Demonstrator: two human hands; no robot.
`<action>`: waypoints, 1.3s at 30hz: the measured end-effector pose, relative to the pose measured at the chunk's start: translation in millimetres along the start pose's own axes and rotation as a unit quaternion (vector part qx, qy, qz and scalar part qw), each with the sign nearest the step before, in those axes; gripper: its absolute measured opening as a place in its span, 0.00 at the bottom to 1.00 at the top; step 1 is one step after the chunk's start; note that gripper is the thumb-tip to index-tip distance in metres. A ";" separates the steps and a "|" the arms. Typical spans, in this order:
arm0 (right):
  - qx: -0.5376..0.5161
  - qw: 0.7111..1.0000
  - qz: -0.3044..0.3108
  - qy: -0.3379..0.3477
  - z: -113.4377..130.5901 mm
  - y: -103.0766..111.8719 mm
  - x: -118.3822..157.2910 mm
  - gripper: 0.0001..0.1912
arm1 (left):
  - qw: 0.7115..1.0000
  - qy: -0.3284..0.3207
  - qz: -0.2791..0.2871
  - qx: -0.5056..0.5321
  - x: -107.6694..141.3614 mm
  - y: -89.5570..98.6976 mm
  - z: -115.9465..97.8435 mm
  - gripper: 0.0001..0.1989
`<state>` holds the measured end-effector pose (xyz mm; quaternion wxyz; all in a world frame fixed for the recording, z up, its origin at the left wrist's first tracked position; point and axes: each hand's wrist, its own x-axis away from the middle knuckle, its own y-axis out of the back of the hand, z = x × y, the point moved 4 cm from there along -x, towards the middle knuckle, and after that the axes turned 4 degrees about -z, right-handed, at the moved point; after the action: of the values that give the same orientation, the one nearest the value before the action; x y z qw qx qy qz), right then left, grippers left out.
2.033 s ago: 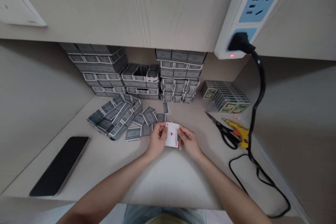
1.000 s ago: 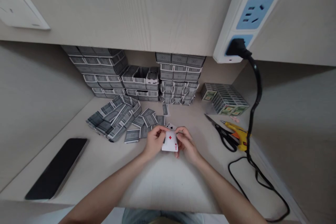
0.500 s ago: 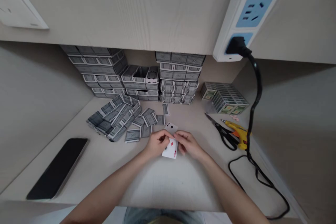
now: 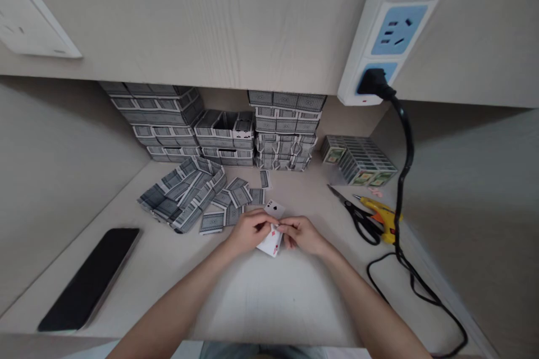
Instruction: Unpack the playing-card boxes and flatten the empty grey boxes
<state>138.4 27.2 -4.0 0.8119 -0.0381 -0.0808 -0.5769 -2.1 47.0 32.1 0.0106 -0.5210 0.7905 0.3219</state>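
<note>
Near the middle of the desk, my left hand (image 4: 251,229) and my right hand (image 4: 300,232) meet over white playing cards. The fingers of both pinch the cards between them. One card with black spade marks (image 4: 273,208) sticks out beyond the fingertips, and a card with red diamonds (image 4: 270,243) points toward me. How the two cards join is hidden by the fingers. Loose grey-backed cards (image 4: 240,196) lie just left of and beyond my left hand. Farther left rests a long open box shape made of folded cards (image 4: 185,193).
Stacked card blocks (image 4: 286,120) line the back. On the right are clear card cases (image 4: 366,160), black scissors (image 4: 362,223), a yellow glue gun (image 4: 385,219) and a black cable (image 4: 402,179) from a power strip (image 4: 379,39). A black phone (image 4: 90,277) lies at left.
The lower diamond card has tilted, its near end shifting slightly left. Both hands stay on the cards. The whole view has shifted a little.
</note>
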 end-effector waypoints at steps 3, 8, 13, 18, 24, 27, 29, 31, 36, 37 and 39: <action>-0.008 0.999 -0.033 0.009 0.6 -2.7 -1.7 0.15 | 0.998 0.045 -0.033 -0.008 0.3 2.2 4.0 0.10; 0.000 0.999 -0.052 0.015 4.4 -5.7 0.6 0.15 | 0.992 0.096 0.007 -0.077 1.2 -8.4 7.4 0.13; 0.007 0.999 -0.043 0.007 3.0 -5.6 1.5 0.16 | 0.993 0.093 0.053 -0.042 2.7 -15.7 8.2 0.16; -0.019 1.000 -0.018 -0.012 3.7 -7.3 2.2 0.17 | 0.992 0.097 0.084 0.011 4.5 -16.5 8.7 0.17; -0.056 0.998 0.000 -0.024 5.7 -8.8 5.8 0.16 | 0.985 0.119 0.093 0.087 5.0 -18.8 7.6 0.18; -0.054 0.998 0.004 -0.013 9.2 -9.4 8.6 0.15 | 0.978 0.136 0.091 0.131 4.8 -19.4 8.2 0.20; -0.050 0.999 0.001 -0.008 12.1 -9.9 10.0 0.15 | 0.972 0.152 0.082 0.157 5.0 -19.7 9.3 0.21; -0.055 0.998 -0.012 -0.006 14.9 -10.6 10.6 0.14 | 0.966 0.172 0.074 0.181 6.1 -21.2 10.3 0.22; -0.087 0.993 -0.069 0.028 19.2 -11.9 11.4 0.18 | 0.951 0.207 0.040 0.225 9.0 -26.8 10.4 0.23; -0.084 0.993 -0.074 0.034 19.0 -12.2 11.2 0.19 | 0.949 0.212 0.033 0.230 8.7 -27.2 10.8 0.24; -0.073 0.994 -0.076 0.035 17.0 -12.6 10.0 0.18 | 0.945 0.225 0.022 0.235 6.5 -25.9 12.8 0.23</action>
<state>128.2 16.3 14.0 0.7629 -0.0711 -0.0123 -0.6425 12.4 41.9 6.8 -0.0522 -0.5451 0.8367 0.0015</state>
